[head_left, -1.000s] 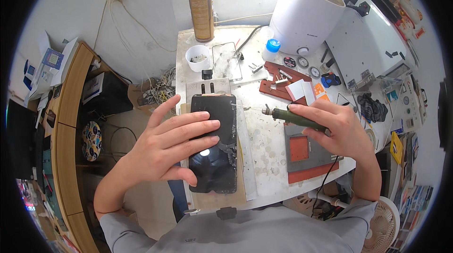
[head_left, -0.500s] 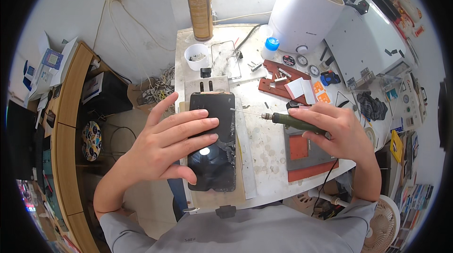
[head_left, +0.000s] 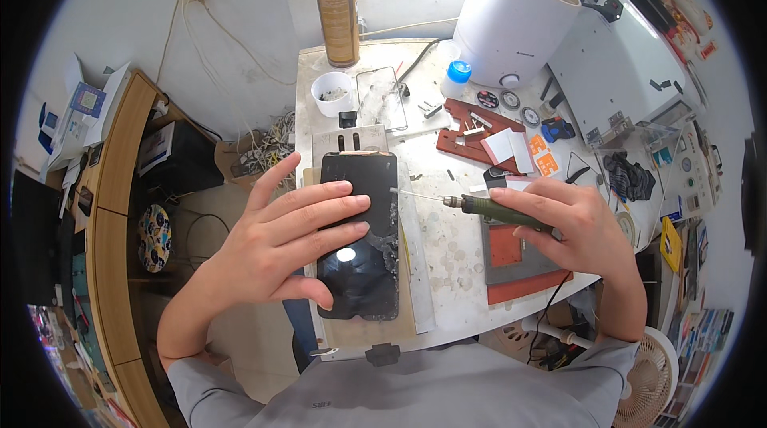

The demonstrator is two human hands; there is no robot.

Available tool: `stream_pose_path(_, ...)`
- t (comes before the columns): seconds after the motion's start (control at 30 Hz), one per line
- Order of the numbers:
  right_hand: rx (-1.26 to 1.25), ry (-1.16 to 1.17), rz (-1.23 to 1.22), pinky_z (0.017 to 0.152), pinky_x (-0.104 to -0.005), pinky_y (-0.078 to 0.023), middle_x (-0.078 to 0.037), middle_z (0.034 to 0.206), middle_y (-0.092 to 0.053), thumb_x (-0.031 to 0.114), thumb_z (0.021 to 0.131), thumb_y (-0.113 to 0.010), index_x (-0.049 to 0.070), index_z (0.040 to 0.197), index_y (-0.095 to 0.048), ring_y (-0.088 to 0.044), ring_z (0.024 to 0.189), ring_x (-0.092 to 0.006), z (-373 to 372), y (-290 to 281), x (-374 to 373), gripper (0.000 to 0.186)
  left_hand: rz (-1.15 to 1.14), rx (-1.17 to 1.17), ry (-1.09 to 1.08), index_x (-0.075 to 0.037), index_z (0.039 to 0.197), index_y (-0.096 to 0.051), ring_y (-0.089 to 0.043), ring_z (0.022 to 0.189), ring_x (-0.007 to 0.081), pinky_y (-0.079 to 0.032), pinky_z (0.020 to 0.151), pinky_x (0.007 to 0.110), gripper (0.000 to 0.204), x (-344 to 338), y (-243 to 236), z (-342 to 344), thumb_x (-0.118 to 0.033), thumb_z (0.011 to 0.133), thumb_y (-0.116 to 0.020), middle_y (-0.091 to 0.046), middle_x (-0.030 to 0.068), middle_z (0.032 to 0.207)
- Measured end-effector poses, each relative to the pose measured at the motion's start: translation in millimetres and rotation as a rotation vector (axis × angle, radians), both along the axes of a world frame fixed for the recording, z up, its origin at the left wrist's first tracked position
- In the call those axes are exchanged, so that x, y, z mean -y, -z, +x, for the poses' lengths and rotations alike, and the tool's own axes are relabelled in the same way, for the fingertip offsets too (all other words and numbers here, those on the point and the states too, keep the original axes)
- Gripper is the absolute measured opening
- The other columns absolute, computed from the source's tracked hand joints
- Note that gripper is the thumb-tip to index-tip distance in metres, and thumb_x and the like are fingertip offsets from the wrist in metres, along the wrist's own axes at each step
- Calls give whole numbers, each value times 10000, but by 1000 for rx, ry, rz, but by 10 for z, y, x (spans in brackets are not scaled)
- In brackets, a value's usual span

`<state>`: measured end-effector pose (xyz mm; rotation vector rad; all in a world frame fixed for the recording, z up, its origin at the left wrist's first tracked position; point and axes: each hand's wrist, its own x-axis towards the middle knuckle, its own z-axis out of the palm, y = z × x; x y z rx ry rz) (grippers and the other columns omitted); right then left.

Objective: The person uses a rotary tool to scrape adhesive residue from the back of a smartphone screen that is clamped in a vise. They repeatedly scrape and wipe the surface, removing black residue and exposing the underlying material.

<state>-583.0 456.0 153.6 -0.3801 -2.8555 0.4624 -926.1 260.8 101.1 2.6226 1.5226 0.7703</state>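
Note:
A black phone screen [head_left: 351,284] lies on a flat plate with a metal clamp [head_left: 348,140] at its far end. My left hand [head_left: 280,240] rests on it, fingers spread over its left and middle part. Grey crumbs of residue run along the screen's right edge. My right hand [head_left: 563,220] is closed round a green rotary tool [head_left: 503,211] with a thin metal shaft. The shaft points left, and its tip is at the screen's upper right edge; whether it touches I cannot tell.
Behind stand a spray can [head_left: 338,17], a white cup [head_left: 331,94], a blue-capped bottle [head_left: 456,79] and a white humidifier [head_left: 515,21]. A reddish-brown holder [head_left: 479,134] lies to the right. A grey and red mat [head_left: 523,260] sits under my right hand. A fan [head_left: 645,376] is at lower right.
The tool's tip has shifted very slightly toward me along the screen's right edge. My left hand keeps its place on the screen. The whole view has moved a little.

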Motion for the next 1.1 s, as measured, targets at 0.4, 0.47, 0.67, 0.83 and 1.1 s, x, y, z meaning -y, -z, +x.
stream_pose_path(0.4, 15, 4, 8, 580, -351, -524, -77, 901, -692, 26, 729, -839, 121, 1382, -716, -664, 705, -238, 28, -18, 47, 671, -11, 5, 2, -58, 1247, -770, -634, 1353, 335, -214, 1285, 621, 936, 6, 16, -3, -830, 969, -319, -708, 133, 1398)
stream_pose_path(0.47, 19, 3, 11, 581, -351, -525, -76, 903, -693, 29, 730, -839, 122, 1383, -716, -665, 706, -238, 35, -20, 53, 671, -16, 11, -1, -58, 1248, -769, -631, 1358, 333, -213, 1285, 621, 936, 16, 3, 5, -830, 968, -322, -707, 132, 1400)
stream_pose_path(0.67, 16, 3, 14, 586, -351, -529, -72, 910, -695, 33, 736, -840, 131, 1386, -717, -663, 702, -236, 47, -28, 83, 669, -9, -10, -4, -86, 1275, -757, -614, 1383, 296, -224, 1283, 611, 862, 19, -6, 5, -798, 958, -390, -698, 98, 1415)
stream_pose_path(0.83, 27, 13, 13, 593, -348, -529, -67, 918, -695, 27, 734, -847, 145, 1389, -720, -659, 703, -226, 55, -25, 117, 677, -8, -7, -3, -87, 1275, -756, -613, 1385, 293, -223, 1284, 610, 860, 16, -11, 9, -797, 957, -391, -698, 97, 1416)
stream_pose_path(1.1, 25, 3, 11, 601, -338, -542, -24, 868, -647, 68, 780, -823, 190, 1421, -700, -643, 691, -199, 71, -27, 155, 664, -6, -1, -7, -67, 1244, -769, -625, 1368, 322, -207, 1289, 615, 928, 18, 12, 6, -834, 961, -330, -710, 120, 1397)
